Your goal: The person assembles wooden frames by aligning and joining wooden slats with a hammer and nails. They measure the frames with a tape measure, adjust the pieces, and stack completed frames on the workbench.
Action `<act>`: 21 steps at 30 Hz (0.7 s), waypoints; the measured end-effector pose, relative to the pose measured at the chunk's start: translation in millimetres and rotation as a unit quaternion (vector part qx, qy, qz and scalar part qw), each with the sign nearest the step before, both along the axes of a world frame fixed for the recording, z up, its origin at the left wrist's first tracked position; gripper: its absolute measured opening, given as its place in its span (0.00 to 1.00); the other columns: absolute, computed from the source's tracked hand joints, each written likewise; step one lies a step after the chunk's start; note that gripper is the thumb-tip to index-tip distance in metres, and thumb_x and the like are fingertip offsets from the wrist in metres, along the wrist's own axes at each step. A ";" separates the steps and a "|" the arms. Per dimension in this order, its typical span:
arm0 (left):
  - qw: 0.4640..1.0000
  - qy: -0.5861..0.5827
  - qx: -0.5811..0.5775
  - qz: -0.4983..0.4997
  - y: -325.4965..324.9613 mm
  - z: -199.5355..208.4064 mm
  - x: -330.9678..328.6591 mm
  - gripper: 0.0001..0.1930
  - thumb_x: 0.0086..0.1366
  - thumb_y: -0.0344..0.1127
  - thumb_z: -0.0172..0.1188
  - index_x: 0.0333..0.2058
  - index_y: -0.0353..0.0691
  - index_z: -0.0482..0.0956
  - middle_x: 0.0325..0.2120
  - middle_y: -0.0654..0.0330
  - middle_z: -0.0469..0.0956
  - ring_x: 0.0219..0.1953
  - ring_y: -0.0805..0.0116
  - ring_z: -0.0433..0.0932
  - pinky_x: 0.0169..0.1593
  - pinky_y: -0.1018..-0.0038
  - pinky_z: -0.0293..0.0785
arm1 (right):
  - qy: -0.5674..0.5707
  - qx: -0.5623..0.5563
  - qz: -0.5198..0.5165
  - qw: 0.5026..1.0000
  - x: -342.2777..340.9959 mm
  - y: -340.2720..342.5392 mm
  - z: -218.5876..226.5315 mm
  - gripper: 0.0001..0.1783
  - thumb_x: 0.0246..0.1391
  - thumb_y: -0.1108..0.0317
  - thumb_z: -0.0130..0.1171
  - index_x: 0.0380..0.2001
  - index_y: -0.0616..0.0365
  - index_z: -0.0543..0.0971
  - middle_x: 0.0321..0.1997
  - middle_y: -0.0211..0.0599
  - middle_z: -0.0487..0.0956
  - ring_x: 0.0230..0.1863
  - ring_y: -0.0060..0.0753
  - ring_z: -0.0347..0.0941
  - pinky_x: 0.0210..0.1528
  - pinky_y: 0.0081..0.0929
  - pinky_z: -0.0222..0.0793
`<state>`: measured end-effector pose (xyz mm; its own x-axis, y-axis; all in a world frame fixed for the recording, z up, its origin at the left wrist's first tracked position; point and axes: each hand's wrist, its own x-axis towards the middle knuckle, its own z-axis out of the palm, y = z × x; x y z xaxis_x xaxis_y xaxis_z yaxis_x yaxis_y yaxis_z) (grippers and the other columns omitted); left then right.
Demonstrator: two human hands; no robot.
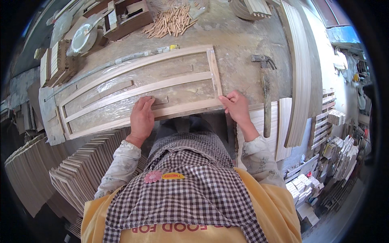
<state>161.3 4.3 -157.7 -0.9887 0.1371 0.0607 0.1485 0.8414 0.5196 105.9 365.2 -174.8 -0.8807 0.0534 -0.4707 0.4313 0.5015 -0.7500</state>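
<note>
A long wooden frame [178, 81] of pale strips lies on the workbench, with a lengthwise bar between its two long rails and a crosspiece at each end. My left hand [142, 117] is closed over the near rail, around the middle of its length, fingers pointing away from me. At the near right corner, my right hand [236, 107] pinches the frame where the rail meets the end piece. To the right of that hand, a claw hammer [266, 93] lies with its head toward the far side.
Wooden dowels [172, 21] are heaped at the far side, beside a wooden box [127, 18]. A white bowl [84, 38] sits at the far left. Long wooden strips [300, 73] line the right side. Stacked wooden frames [87, 166] stand below the bench at left.
</note>
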 end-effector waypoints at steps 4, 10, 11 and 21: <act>1.000 -0.002 0.028 0.002 -3.2 5.6 5.3 0.22 0.60 0.27 0.64 0.54 0.38 0.76 0.56 0.50 0.75 0.58 0.44 0.73 0.60 0.57 0.72 | -0.073 -0.119 -0.045 0.989 -4.5 7.2 -7.2 0.14 0.57 0.62 0.71 0.33 0.58 0.76 0.27 0.33 0.81 0.21 0.22 0.78 0.22 0.19 0.69; 1.000 -0.001 0.005 -0.009 -23.9 0.6 22.9 0.29 0.55 0.38 0.73 0.54 0.39 0.75 0.58 0.50 0.73 0.59 0.45 0.72 0.60 0.57 0.71 | -0.121 -0.139 -0.038 0.982 -6.9 14.1 -1.4 0.10 0.60 0.64 0.67 0.37 0.57 0.76 0.30 0.31 0.81 0.27 0.21 0.80 0.25 0.18 0.70; 1.000 0.000 -0.001 -0.010 -29.6 -1.0 27.2 0.29 0.54 0.39 0.74 0.53 0.39 0.75 0.58 0.50 0.73 0.58 0.45 0.72 0.60 0.57 0.71 | -0.125 -0.145 -0.043 0.981 -6.1 14.6 1.1 0.10 0.61 0.64 0.66 0.37 0.57 0.77 0.31 0.31 0.81 0.27 0.21 0.81 0.26 0.18 0.71; 0.996 -0.045 -0.011 -0.079 -50.8 35.8 27.8 0.19 0.55 0.31 0.70 0.43 0.37 0.74 0.54 0.51 0.74 0.50 0.44 0.75 0.52 0.56 0.73 | 0.344 0.407 -0.093 0.841 13.1 84.1 2.8 0.21 0.59 0.61 0.65 0.49 0.64 0.75 0.35 0.46 0.82 0.37 0.46 0.80 0.41 0.40 0.75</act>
